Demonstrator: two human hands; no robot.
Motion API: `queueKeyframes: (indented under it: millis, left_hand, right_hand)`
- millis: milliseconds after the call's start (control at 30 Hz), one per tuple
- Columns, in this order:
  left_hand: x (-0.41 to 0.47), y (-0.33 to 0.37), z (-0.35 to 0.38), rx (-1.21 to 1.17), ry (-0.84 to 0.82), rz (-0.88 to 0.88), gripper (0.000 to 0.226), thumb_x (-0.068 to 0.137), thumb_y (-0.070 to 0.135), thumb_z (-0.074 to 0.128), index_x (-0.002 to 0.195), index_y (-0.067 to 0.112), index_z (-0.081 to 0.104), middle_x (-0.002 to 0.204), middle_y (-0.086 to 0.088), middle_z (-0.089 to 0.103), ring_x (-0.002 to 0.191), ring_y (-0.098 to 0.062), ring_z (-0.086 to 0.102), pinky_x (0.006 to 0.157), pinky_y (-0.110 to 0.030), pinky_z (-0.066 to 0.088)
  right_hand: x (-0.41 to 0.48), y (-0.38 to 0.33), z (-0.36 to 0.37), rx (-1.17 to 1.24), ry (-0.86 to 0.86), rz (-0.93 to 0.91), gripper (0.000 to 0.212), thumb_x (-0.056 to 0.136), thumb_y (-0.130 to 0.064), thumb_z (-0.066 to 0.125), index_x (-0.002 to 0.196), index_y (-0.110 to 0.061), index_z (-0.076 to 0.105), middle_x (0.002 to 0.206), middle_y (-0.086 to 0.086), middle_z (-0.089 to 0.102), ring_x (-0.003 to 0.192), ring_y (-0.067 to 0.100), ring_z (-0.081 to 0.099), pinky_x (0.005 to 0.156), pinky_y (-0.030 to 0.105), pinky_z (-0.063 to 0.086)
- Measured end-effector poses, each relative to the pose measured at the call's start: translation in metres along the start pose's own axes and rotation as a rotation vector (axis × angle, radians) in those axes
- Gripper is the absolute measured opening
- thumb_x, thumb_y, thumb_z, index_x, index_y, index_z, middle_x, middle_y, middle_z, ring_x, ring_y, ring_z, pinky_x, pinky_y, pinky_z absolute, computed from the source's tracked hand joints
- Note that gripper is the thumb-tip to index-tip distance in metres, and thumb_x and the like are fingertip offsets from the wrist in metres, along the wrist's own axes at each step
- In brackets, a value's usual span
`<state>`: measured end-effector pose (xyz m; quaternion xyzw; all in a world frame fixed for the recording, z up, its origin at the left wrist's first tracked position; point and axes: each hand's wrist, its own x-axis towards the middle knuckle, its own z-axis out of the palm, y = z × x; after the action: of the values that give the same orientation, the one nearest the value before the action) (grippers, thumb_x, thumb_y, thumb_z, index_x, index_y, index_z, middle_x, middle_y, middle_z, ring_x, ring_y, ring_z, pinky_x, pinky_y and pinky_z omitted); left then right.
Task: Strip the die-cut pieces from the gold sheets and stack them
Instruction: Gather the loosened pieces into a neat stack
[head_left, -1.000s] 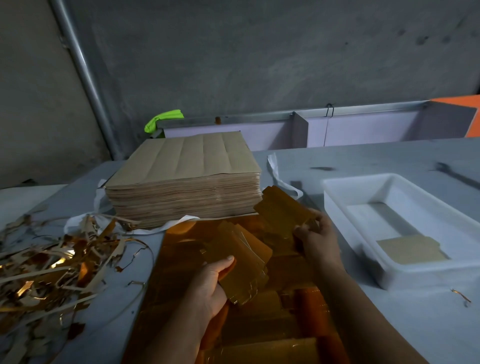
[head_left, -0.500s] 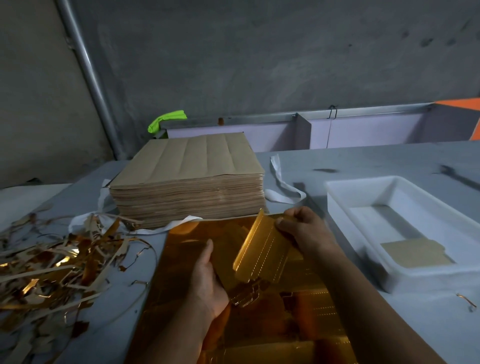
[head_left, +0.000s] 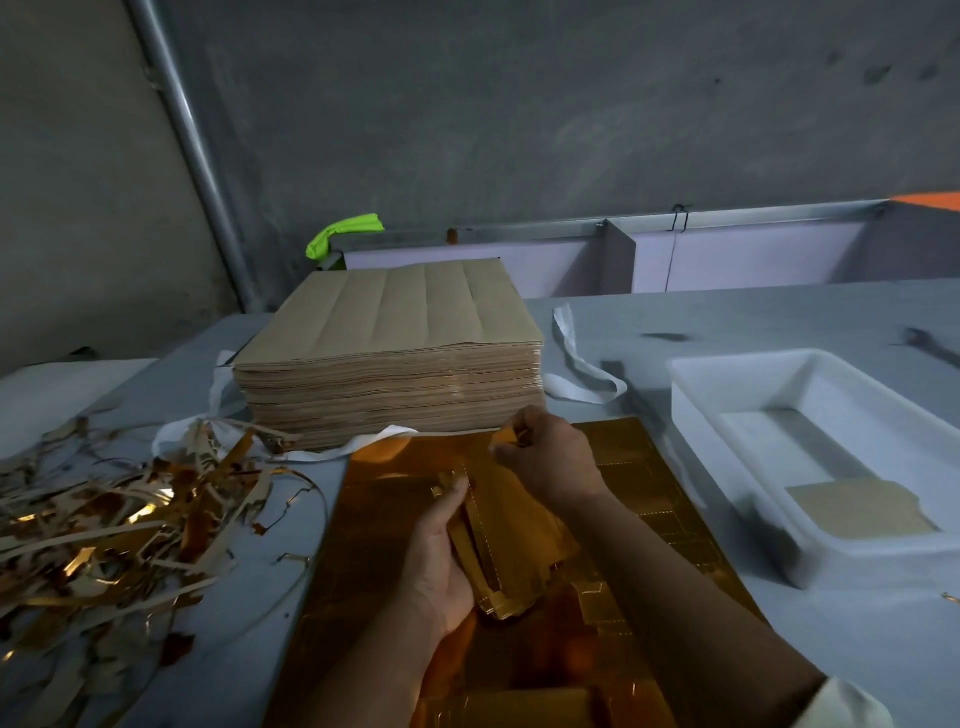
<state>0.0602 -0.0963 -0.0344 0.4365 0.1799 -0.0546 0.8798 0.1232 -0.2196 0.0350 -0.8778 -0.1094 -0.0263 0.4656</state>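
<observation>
A gold sheet (head_left: 395, 571) lies flat on the table in front of me, scored with die-cut lines. My left hand (head_left: 441, 566) grips a small bundle of stripped gold pieces (head_left: 514, 551) along its left edge, just above the sheet. My right hand (head_left: 550, 457) pinches the bundle's far end near the sheet's top edge. A tall stack of sheets (head_left: 389, 364), brown side up, stands behind the gold sheet. One brown-backed die-cut piece (head_left: 857, 506) lies in the white tray (head_left: 691, 395) at the right.
A heap of gold and tan waste strips (head_left: 104, 535) covers the table's left side. White strapping (head_left: 576, 364) trails around the tall stack. A low partition (head_left: 727, 254) and a grey wall close off the back. A bright green object (head_left: 340, 236) sits behind the stack.
The piece my right hand held upright has been laid down onto the bundle in my left hand. Both hands have come together over the sheet's upper middle.
</observation>
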Motion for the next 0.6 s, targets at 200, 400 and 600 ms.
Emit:
queueKeyframes:
  millis: [200,400,600]
  left_hand:
    - [0.0,-0.004,0.007,0.201,0.109,-0.023,0.063,0.061,0.017,0.077,0.121,0.02,0.057,0.115,-0.013,0.068,0.11,-0.035,0.06,0.1,-0.056,0.042]
    - [-0.001,-0.004,0.006,0.23,0.119,-0.016,0.06,0.061,0.012,0.077,0.118,0.018,0.058,0.114,-0.014,0.068,0.109,-0.035,0.06,0.098,-0.054,0.045]
    - [-0.003,-0.004,0.009,0.251,0.143,-0.031,0.047,0.074,0.002,0.073,0.115,0.018,0.058,0.114,-0.015,0.067,0.106,-0.037,0.061,0.085,-0.05,0.049]
  right_hand:
    - [-0.005,-0.005,0.019,-0.115,-0.02,-0.09,0.016,0.094,-0.036,0.064,0.106,-0.029,0.057,0.103,-0.005,0.064,0.099,0.013,0.062,0.084,0.035,0.058]
    - [-0.012,0.013,0.004,0.104,0.084,0.075,0.034,0.102,-0.045,0.042,0.126,-0.024,0.055,0.12,0.002,0.065,0.098,0.009,0.058,0.082,0.03,0.052]
    - [-0.025,0.026,-0.006,0.279,-0.222,0.369,0.038,0.102,-0.032,0.047,0.139,-0.025,0.048,0.137,0.006,0.055,0.12,0.026,0.054,0.101,0.046,0.047]
